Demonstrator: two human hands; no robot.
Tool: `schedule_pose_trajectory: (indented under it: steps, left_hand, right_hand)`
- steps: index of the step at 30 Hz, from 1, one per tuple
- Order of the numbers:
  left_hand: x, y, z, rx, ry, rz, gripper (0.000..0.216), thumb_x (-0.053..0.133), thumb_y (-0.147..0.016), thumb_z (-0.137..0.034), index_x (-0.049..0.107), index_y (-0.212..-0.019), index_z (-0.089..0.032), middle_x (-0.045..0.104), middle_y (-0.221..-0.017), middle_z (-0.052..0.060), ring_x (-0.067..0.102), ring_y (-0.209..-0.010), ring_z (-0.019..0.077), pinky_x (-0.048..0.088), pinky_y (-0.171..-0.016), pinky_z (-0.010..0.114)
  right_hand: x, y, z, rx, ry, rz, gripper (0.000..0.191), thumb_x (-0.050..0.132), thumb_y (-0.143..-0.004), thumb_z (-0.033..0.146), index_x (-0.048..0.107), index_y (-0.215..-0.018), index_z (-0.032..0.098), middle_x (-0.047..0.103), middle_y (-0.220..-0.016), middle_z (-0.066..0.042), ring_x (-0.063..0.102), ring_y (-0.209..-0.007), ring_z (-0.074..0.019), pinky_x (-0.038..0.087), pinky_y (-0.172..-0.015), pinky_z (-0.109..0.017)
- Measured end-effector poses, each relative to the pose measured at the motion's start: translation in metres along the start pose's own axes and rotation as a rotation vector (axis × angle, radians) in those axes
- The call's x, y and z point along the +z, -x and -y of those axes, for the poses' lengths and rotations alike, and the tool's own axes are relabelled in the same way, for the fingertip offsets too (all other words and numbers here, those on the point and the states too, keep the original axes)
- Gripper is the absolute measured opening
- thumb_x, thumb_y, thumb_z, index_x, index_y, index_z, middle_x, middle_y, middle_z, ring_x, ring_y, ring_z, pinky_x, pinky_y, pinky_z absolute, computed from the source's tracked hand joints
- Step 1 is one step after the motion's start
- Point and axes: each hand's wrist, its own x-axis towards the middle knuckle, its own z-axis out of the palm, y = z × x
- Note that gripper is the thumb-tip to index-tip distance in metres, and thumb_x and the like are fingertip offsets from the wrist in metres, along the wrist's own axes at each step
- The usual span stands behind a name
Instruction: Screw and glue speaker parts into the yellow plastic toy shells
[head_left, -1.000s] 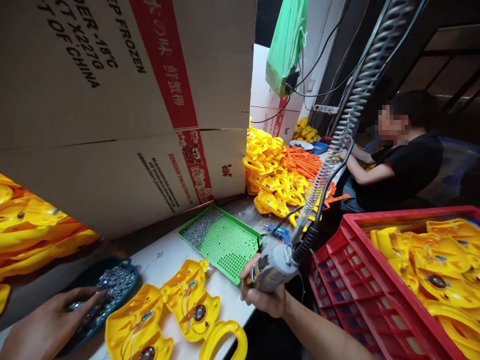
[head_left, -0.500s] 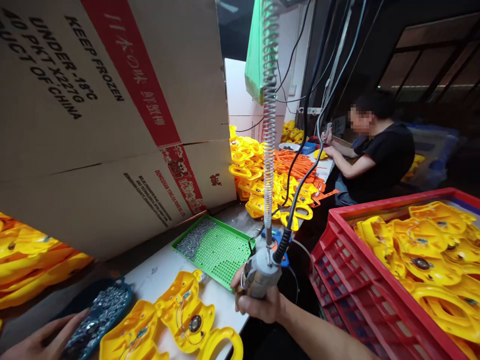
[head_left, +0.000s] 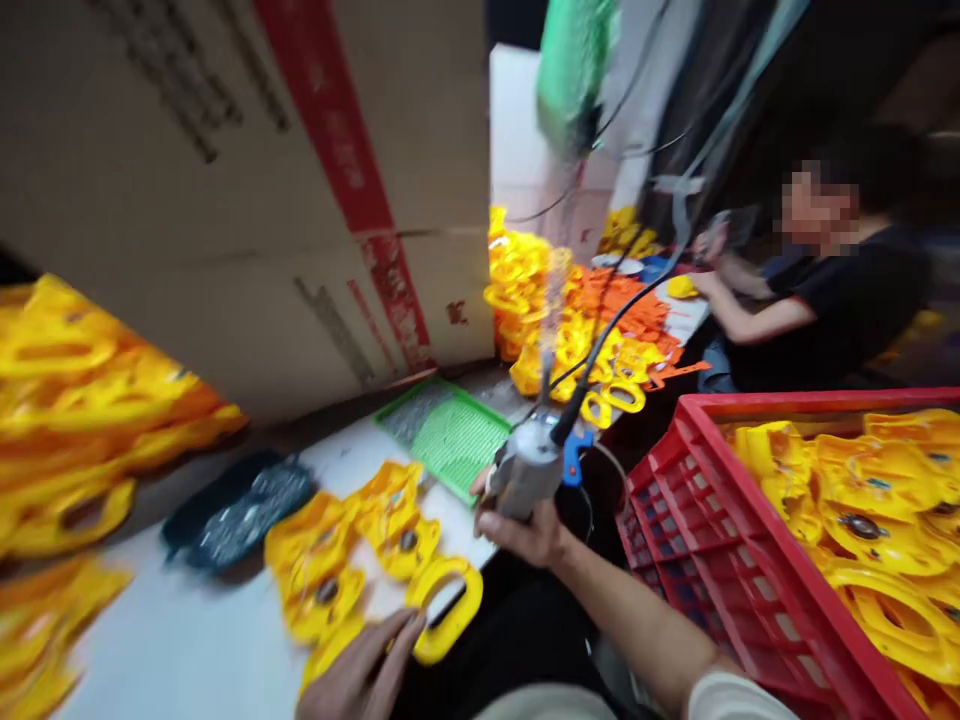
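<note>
My right hand (head_left: 525,535) is wrapped round a grey electric screwdriver (head_left: 529,475), held upright over the table's front edge; its black cable (head_left: 615,320) rises up and to the right. My left hand (head_left: 364,675) lies at the bottom of the view, its fingers stretched out and touching the looped handle of the yellow plastic shells (head_left: 375,560) on the white table (head_left: 195,650). A dark tray of screws (head_left: 240,510) sits left of the shells. The frame is motion-blurred.
A green perforated tray (head_left: 454,430) lies behind the shells. A large cardboard box (head_left: 247,180) stands at the back, a pile of yellow parts (head_left: 82,400) at the left. A red crate (head_left: 675,500) of yellow shells is at the right. A person in black (head_left: 817,290) works beyond.
My left hand has left the screw tray and moved right to the yellow shells' handle. The view has swung left and blurred. My right hand still holds the screwdriver.
</note>
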Motion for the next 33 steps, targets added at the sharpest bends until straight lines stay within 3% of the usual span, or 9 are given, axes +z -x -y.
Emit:
schedule_pose_trajectory:
  steps: [2, 4, 6, 9, 13, 15, 21, 33]
  left_hand:
    - [0.005, -0.001, -0.043, -0.147, 0.117, -0.063, 0.019, 0.059, -0.088, -0.031, 0.077, -0.094, -0.030, 0.077, -0.084, -0.001, 0.073, -0.069, 0.0177, 0.061, -0.065, 0.024]
    - [0.011, -0.007, -0.065, -0.337, 0.258, -0.089, 0.019, 0.062, -0.087, -0.036, 0.076, -0.088, -0.023, 0.075, -0.074, 0.001, 0.069, -0.058, 0.0148, 0.058, -0.059, 0.023]
    - [0.018, -0.007, -0.069, -0.529, 0.425, -0.078, 0.021, 0.068, -0.083, -0.038, 0.076, -0.087, -0.019, 0.073, -0.066, 0.000, 0.064, -0.050, 0.0118, 0.054, -0.052, 0.020]
    - [0.025, 0.003, -0.069, -0.693, 0.583, -0.068, 0.027, 0.067, -0.085, -0.040, 0.076, -0.093, -0.017, 0.072, -0.065, 0.001, 0.061, -0.046, 0.0092, 0.050, -0.048, 0.019]
    - [0.025, 0.010, -0.075, -0.661, 0.627, -0.043, 0.030, 0.063, -0.088, -0.039, 0.076, -0.099, -0.015, 0.073, -0.068, 0.003, 0.060, -0.047, 0.0082, 0.048, -0.047, 0.018]
    - [0.024, 0.009, -0.075, -0.640, 0.628, -0.044, 0.029, 0.062, -0.088, -0.037, 0.075, -0.098, -0.014, 0.074, -0.073, 0.004, 0.059, -0.047, 0.0072, 0.048, -0.047, 0.017]
    - [0.023, 0.005, -0.072, -0.620, 0.639, -0.042, 0.023, 0.061, -0.089, -0.030, 0.075, -0.094, -0.013, 0.073, -0.074, 0.003, 0.056, -0.045, 0.0043, 0.045, -0.048, 0.014]
    - [0.024, 0.003, -0.068, -0.551, 0.601, 0.013, 0.022, 0.059, -0.090, -0.029, 0.073, -0.091, -0.012, 0.069, -0.069, 0.001, 0.056, -0.047, 0.0041, 0.043, -0.047, 0.012]
  right_hand:
    - [0.004, 0.006, 0.009, -0.089, -0.025, -0.093, 0.032, 0.066, -0.078, 0.049, 0.057, -0.092, 0.021, 0.058, -0.058, 0.003, 0.050, -0.044, -0.0101, 0.043, -0.041, -0.024]
    - [0.012, 0.007, 0.015, -0.078, -0.095, -0.100, 0.026, 0.067, -0.078, 0.040, 0.056, -0.093, 0.022, 0.058, -0.060, 0.004, 0.056, -0.049, -0.0119, 0.048, -0.048, -0.027]
    - [0.020, 0.005, 0.020, -0.049, -0.236, -0.067, 0.026, 0.066, -0.078, 0.043, 0.055, -0.094, 0.026, 0.048, -0.052, 0.009, 0.048, -0.040, -0.0097, 0.045, -0.043, -0.025]
    - [0.029, 0.004, 0.033, -0.136, -0.337, 0.020, 0.018, 0.063, -0.081, 0.036, 0.059, -0.093, 0.024, 0.048, -0.052, 0.008, 0.047, -0.038, -0.0093, 0.045, -0.040, -0.024]
    - [0.032, 0.006, 0.045, -0.004, -0.319, 0.240, 0.019, 0.065, -0.083, 0.034, 0.061, -0.099, 0.026, 0.057, -0.059, 0.005, 0.058, -0.047, -0.0115, 0.052, -0.050, -0.030]
    - [0.033, 0.007, 0.042, 0.041, -0.316, 0.282, 0.020, 0.066, -0.083, 0.035, 0.061, -0.101, 0.028, 0.059, -0.061, 0.005, 0.060, -0.050, -0.0113, 0.052, -0.052, -0.030]
    - [0.041, 0.011, 0.017, -0.025, -0.429, 0.296, 0.026, 0.067, -0.083, 0.036, 0.059, -0.106, 0.027, 0.054, -0.059, 0.006, 0.056, -0.048, -0.0105, 0.050, -0.049, -0.026]
    - [0.041, 0.008, 0.017, 0.046, -0.278, 0.257, 0.021, 0.065, -0.082, 0.042, 0.058, -0.098, 0.031, 0.053, -0.054, 0.007, 0.052, -0.042, -0.0109, 0.046, -0.043, -0.027]
